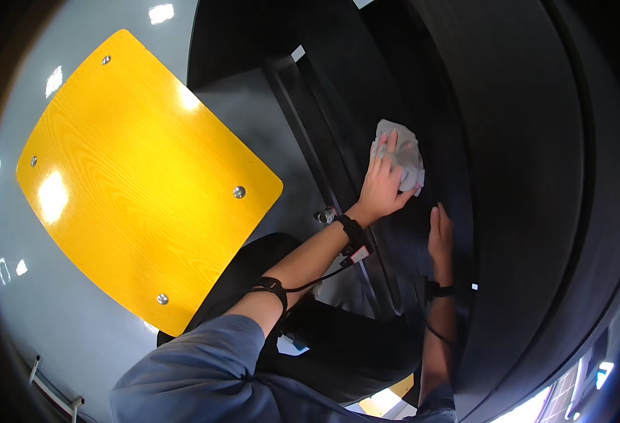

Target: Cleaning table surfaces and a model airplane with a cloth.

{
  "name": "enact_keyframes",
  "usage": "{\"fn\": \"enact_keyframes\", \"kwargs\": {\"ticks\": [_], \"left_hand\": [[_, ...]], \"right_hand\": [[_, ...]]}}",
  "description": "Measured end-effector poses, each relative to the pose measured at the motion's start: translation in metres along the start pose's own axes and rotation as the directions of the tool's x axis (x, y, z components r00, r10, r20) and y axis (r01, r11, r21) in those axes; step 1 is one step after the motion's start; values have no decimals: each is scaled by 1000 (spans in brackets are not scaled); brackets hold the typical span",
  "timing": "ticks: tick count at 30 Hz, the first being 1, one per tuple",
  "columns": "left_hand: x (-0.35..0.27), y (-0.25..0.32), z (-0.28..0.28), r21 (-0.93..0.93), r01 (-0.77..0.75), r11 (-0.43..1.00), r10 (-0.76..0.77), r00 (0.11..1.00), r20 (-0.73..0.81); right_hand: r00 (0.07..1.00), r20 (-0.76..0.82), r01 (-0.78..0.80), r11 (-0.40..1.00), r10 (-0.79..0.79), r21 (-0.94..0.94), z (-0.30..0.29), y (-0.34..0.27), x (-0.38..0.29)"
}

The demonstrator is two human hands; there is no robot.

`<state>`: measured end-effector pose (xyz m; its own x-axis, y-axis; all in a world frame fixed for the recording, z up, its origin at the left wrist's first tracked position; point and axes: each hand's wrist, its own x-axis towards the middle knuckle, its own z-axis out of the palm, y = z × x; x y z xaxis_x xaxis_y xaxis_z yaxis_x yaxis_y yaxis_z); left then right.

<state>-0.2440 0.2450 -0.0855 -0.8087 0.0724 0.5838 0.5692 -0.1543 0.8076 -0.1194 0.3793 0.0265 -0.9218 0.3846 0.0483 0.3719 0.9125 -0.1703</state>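
A crumpled light-grey cloth [406, 153] lies under the spread fingers of my left hand [384, 180], which presses it against a dark panel of black furniture [362, 100]. My left thumb is at the cloth's lower edge. To the lower right, my right hand [440, 230] is at the black surface, apart from the cloth; its fingers are partly hidden, so its hold is unclear. Both wrists wear black bands, and a cable runs along my left forearm to a small module.
A glossy yellow wooden chair panel [146, 180] with metal fasteners stands at left above the grey floor [19, 296]. Long black rails [310, 153] run beside my left hand. A curved black panel [521, 158] spans the right. A metal frame [53, 388] shows at lower left.
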Motion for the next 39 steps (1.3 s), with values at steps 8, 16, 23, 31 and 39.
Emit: {"fn": "enact_keyframes", "kwargs": {"ticks": [8,16,23,31,39], "left_hand": [[164,-124,-68,89,206,975,-136,857,-497],[200,-166,-89,-19,332,943,-257,691,-675],[196,-152,-84,-153,516,843,-456,534,-712],[201,-156,-86,-172,637,752,-559,476,-679],[28,-59,24,-39,628,778,-554,654,-516]], "right_hand": [[998,28,-61,997,63,-47,-2,-13,-9],[990,7,-139,990,139,4,3,-17,-17],[997,6,-74,992,74,100,2,-18,-15],[996,9,-92,993,91,72,-2,-20,-18],[999,7,-51,997,51,63,-2,-22,-14]]}}
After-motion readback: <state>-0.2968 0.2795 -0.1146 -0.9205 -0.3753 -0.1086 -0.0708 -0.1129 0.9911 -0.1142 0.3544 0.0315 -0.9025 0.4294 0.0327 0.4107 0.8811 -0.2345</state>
